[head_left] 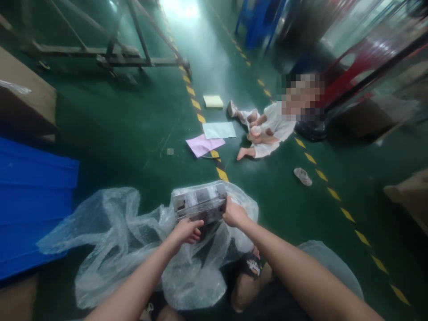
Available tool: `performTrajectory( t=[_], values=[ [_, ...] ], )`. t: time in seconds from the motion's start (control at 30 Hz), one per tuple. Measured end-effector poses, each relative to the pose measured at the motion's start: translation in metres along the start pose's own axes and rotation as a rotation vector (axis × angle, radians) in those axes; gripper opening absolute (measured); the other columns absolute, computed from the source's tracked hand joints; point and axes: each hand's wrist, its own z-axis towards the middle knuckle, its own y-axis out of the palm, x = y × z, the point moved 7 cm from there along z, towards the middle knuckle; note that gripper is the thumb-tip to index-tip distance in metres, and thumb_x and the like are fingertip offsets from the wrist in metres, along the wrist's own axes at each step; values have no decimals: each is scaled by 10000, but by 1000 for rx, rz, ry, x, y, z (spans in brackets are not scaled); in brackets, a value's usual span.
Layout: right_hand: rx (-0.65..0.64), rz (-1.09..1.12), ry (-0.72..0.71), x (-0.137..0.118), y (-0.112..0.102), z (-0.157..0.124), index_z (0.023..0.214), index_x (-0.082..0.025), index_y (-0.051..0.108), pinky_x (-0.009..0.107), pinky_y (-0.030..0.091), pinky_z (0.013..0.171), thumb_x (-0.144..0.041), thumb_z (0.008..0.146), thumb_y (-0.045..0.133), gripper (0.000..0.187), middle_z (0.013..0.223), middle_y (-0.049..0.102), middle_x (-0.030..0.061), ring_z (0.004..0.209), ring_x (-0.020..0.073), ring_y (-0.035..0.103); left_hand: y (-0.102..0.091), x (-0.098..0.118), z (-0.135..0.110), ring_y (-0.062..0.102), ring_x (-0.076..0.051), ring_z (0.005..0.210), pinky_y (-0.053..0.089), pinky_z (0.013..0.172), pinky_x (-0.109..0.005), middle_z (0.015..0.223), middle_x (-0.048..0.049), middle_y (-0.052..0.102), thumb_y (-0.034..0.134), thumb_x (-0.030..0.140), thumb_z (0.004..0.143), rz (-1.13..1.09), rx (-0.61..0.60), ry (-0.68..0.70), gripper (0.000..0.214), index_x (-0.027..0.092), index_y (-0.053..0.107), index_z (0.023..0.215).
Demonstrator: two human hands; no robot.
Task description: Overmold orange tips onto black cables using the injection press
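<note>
A grey boxy item (199, 203) wrapped in clear film is held up between both of my hands, over a long crumpled sheet of bubble wrap (117, 240) on the green floor. My left hand (185, 232) grips its near lower edge. My right hand (234, 214) grips its right end. The sheet spreads out to the left and passes under the item. My knees show below my arms.
A person in white sits on the floor (267, 129) ahead, holding a cup. Coloured paper sheets (210, 136) lie by yellow floor stripes. A blue crate (30, 200) stands left, cardboard boxes (23, 96) at left and right, a metal frame (110, 55) beyond.
</note>
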Motion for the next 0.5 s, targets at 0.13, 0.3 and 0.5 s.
performTrajectory(
  t=[0.13, 0.3, 0.5],
  values=[
    [-5, -15, 12, -5, 2, 1, 1459, -9, 157, 377, 484, 775, -199, 762, 518, 808, 1073, 647, 221, 976, 326, 638, 0, 0, 1, 631, -162, 583, 457, 475, -219, 751, -115, 646, 548, 415, 823, 5, -8, -8, 333, 89, 558, 758],
    [-27, -34, 46, -11, 6, 0, 1463, 44, 78, 401, 490, 790, -201, 779, 498, 839, 1055, 650, 246, 961, 324, 647, 0, 1, 2, 629, -162, 577, 462, 486, -225, 735, -106, 642, 539, 413, 827, 12, -15, -21, 324, 92, 555, 790],
    [8, -91, -1, -33, -2, -16, 1458, 73, 58, 415, 487, 799, -269, 808, 500, 858, 1084, 622, 277, 971, 333, 632, -1, 1, 3, 633, -171, 580, 463, 485, -230, 745, -118, 646, 544, 427, 823, 32, -32, -29, 345, 86, 553, 773]
  ],
)
